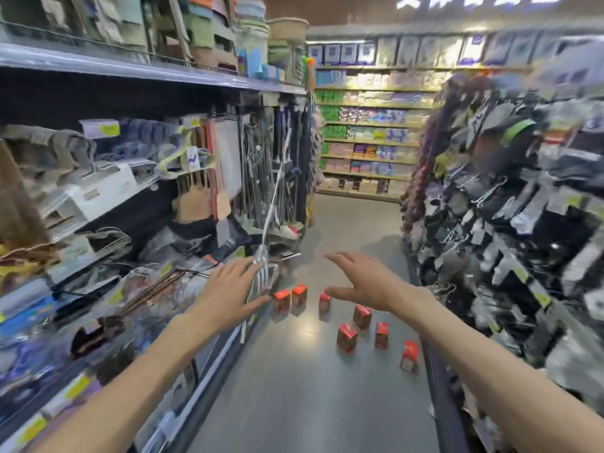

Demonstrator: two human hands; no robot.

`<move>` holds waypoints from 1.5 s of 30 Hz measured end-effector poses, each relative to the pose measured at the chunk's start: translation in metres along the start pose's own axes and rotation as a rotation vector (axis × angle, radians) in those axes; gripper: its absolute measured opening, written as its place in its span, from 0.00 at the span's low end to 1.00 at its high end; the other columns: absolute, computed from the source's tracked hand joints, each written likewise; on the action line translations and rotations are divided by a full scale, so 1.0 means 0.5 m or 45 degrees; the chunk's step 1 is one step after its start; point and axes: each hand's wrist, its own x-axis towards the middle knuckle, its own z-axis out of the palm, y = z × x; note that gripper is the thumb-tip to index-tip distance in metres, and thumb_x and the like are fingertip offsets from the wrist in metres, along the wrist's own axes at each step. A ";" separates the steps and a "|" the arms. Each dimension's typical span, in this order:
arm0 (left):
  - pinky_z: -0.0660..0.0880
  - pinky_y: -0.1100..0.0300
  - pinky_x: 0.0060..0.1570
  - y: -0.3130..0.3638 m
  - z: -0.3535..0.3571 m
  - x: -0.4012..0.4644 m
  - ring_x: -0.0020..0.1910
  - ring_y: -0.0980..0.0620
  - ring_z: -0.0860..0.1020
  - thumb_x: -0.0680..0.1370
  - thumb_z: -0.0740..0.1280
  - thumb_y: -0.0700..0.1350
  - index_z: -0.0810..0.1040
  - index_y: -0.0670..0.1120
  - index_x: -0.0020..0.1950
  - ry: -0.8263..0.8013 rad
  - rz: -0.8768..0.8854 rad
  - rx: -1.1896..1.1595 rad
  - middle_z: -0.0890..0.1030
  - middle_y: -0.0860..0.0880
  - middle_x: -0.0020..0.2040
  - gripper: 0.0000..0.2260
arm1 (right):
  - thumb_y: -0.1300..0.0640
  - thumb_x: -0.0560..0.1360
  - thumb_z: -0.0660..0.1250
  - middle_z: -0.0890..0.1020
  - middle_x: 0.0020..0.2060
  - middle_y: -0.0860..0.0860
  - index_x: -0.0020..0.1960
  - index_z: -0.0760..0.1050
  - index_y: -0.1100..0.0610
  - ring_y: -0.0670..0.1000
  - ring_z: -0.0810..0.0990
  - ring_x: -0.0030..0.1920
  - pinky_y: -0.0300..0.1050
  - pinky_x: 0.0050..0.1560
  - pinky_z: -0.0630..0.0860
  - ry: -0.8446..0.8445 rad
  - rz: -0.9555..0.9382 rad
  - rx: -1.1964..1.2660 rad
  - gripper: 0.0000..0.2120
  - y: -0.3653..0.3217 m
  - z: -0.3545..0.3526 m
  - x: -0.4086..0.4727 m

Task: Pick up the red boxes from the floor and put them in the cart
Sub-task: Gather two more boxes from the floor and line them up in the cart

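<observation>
Blur smears most of the shop aisle, so the goods on the left shelves [108,197] and the hanging dark goods on the right rack [510,217] are hard to make out, and no label or price tag on them can be read. White glowing signage at the top far right is cut off by the edge and unreadable. Both arms reach forward with empty hands: the left hand [228,289] has its fingers spread straight, over the near left shelf edge, and the right hand [366,282] is likewise spread flat, palm down, above the floor [294,387]. Seven red boxes [362,316] stand scattered on the grey floor between shelves and rack; the right thumb partly hides one, and any print on them is too small to tell. A far shelf [369,138] across the aisle end holds rows of green, pink and blue packs. No cart shows.
</observation>
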 end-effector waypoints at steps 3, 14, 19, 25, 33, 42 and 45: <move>0.57 0.49 0.76 -0.033 0.048 0.158 0.77 0.47 0.60 0.78 0.58 0.69 0.57 0.53 0.80 -0.006 0.051 -0.045 0.63 0.48 0.78 0.36 | 0.34 0.78 0.64 0.69 0.75 0.53 0.81 0.56 0.50 0.57 0.69 0.73 0.52 0.71 0.66 -0.020 0.102 -0.012 0.38 0.098 0.013 0.083; 0.54 0.47 0.78 -0.116 0.208 0.695 0.80 0.49 0.56 0.78 0.57 0.69 0.53 0.54 0.81 -0.088 0.155 -0.102 0.58 0.50 0.81 0.36 | 0.36 0.77 0.66 0.70 0.74 0.54 0.81 0.56 0.51 0.56 0.69 0.73 0.53 0.71 0.68 -0.002 0.306 0.006 0.40 0.425 0.058 0.394; 0.53 0.48 0.79 -0.154 0.301 0.892 0.80 0.49 0.56 0.79 0.59 0.68 0.54 0.54 0.81 -0.112 0.141 -0.108 0.59 0.51 0.81 0.35 | 0.36 0.77 0.66 0.70 0.75 0.53 0.81 0.57 0.51 0.56 0.70 0.73 0.52 0.72 0.68 -0.019 0.305 0.046 0.39 0.578 0.128 0.576; 0.55 0.47 0.78 -0.238 0.402 1.118 0.79 0.50 0.57 0.79 0.57 0.69 0.54 0.53 0.81 -0.156 0.009 -0.084 0.59 0.51 0.80 0.36 | 0.36 0.77 0.66 0.70 0.75 0.53 0.81 0.56 0.49 0.56 0.70 0.73 0.52 0.73 0.67 -0.082 0.262 0.134 0.38 0.755 0.204 0.837; 0.58 0.50 0.77 -0.385 0.580 1.308 0.78 0.49 0.59 0.80 0.57 0.67 0.55 0.51 0.81 -0.255 -0.167 -0.102 0.62 0.49 0.79 0.35 | 0.37 0.78 0.66 0.68 0.76 0.54 0.81 0.56 0.50 0.57 0.71 0.72 0.53 0.72 0.69 -0.251 0.075 0.146 0.38 0.875 0.328 1.201; 0.60 0.49 0.75 -0.604 0.869 1.553 0.77 0.49 0.61 0.79 0.60 0.64 0.57 0.49 0.80 -0.405 -0.237 -0.218 0.63 0.48 0.79 0.34 | 0.36 0.78 0.66 0.68 0.76 0.53 0.80 0.57 0.50 0.57 0.70 0.73 0.53 0.71 0.68 -0.392 0.014 0.172 0.38 0.980 0.579 1.570; 0.58 0.50 0.77 -0.681 0.992 1.654 0.78 0.48 0.60 0.79 0.62 0.63 0.56 0.48 0.80 -0.489 -0.247 -0.284 0.61 0.47 0.79 0.35 | 0.36 0.78 0.65 0.66 0.77 0.50 0.80 0.57 0.49 0.56 0.67 0.75 0.53 0.73 0.65 -0.462 0.024 0.214 0.37 1.017 0.678 1.695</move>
